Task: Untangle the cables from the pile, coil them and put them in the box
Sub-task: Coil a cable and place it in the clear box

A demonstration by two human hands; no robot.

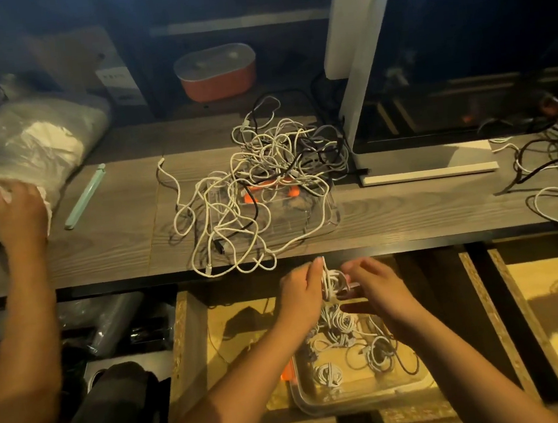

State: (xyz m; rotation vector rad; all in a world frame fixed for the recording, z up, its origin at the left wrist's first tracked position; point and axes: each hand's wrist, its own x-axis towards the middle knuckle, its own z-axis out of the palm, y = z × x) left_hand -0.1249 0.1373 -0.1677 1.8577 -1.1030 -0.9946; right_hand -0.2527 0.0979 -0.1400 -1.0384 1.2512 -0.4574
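Light: dim room, dark background; warm yellow light falls on the lower compartment.
Surface: grey wood-grain desk [102, 247], front edge running across mid-frame.
Pile: tangled white and black cables [267, 178] at desk centre, lying on a clear lid [326, 213] with orange clips.
Left hand: left hand [301, 291] has its fingers curled round a coiled white cable [329, 280], just below the desk edge.
Right hand: right hand [378, 283] is beside the same coil, fingers toward it; blurred, so I cannot tell if it grips.
Box: clear plastic box [359, 399] in a light wooden compartment [215, 338] under the hands, holding several coiled cables [329, 375].
Desk rear: orange container [216, 73]; white stand [358, 65] to its right.
Desk left: mint-green stick [85, 197]; plastic bag [29, 141] with another hand [19, 207] resting on it.
Desk right: second cable tangle [557, 154].
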